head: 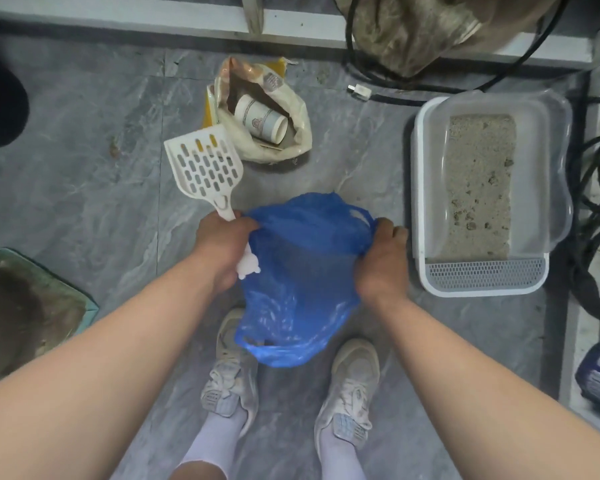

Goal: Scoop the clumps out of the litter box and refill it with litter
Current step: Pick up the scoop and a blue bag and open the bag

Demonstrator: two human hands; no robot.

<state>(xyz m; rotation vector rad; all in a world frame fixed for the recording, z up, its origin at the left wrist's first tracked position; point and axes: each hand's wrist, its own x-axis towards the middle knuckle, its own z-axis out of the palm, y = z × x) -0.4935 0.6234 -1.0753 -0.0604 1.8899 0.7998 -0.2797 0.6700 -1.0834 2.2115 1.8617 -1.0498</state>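
Head view: left hand grips scoop and blue bag, right hand grips bag, fingertips hidden.

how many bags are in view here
2: a blue plastic bag held open between the left hand and right hand, and an open litter bag on the floor beyond the scoop. Others may lie outside the view.

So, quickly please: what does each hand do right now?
Left hand: grips the scoop by its handle and also the blue bag at one side of its rim.
Right hand: grips the bag's opposite rim.
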